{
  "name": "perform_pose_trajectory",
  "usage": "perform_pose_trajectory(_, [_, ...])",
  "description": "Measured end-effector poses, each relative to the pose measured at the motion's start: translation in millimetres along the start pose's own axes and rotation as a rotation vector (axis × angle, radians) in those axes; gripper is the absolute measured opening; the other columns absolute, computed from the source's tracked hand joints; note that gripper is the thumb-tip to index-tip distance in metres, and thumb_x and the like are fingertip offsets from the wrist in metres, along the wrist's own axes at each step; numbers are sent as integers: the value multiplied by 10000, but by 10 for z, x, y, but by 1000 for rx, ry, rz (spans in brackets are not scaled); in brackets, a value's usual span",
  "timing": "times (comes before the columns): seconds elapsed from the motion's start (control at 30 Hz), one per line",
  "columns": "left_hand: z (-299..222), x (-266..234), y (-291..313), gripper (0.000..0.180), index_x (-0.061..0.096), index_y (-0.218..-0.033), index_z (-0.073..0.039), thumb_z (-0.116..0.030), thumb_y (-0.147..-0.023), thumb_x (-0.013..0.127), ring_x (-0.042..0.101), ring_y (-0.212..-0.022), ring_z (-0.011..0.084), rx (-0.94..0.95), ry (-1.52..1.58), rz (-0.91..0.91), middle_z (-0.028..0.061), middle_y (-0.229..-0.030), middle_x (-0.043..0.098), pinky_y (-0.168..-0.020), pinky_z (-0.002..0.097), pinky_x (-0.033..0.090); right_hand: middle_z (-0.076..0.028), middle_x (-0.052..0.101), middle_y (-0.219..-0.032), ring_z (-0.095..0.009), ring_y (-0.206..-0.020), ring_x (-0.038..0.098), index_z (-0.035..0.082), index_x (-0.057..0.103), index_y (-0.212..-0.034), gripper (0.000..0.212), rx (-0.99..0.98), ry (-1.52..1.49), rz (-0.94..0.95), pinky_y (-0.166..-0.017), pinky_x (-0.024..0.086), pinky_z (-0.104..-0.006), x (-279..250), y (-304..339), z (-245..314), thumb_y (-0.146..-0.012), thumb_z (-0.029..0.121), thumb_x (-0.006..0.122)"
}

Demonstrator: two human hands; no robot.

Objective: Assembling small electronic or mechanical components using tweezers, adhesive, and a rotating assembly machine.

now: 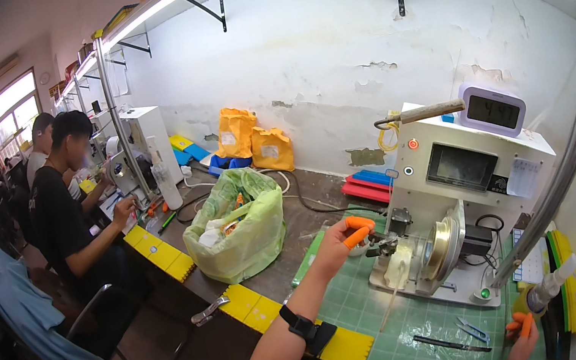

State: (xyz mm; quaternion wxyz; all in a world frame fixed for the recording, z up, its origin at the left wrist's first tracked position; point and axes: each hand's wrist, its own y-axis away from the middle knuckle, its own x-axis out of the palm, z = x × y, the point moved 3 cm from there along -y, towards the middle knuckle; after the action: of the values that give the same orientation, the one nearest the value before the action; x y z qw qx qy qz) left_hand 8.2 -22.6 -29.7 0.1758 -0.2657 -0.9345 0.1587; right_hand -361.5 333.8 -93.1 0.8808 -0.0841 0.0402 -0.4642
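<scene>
My left hand [341, 241], with orange finger covers on the fingertips and a dark watch on the wrist, reaches to the front of a white bench machine [419, 157]. Its fingers are pinched together close to the machine's small metal head; anything between them is too small to make out. Beside that head sits a gold-coloured spool [437, 250]. At the lower right, my right hand [520, 339], also in orange finger covers, has its fingers curled just below a bottle [536, 298] with a clear top. What those fingers hold, if anything, is hidden.
Tweezers [473, 330] and a black strip [452, 344] lie on the green mat [413, 323]. A green-lined bag of scraps [235, 228] stands left of my arm. Yellow strips [256, 307] edge the bench. A purple-framed clock [491, 109] tops the machine. A co-worker [67, 196] sits further left.
</scene>
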Motion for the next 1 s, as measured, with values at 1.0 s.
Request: perform_pose_trajectory(1.0, [-30,14,40,216,680,-1172,-23,-116,-979,657,616,-904,85,5,-7,-8,28,-1059,702,-799,250,492,-36,654,-794,-117,-678,574,-7,694,-1053,402,-12,23,52,-630,456,-256,-7,-13,19,-1071,346,501])
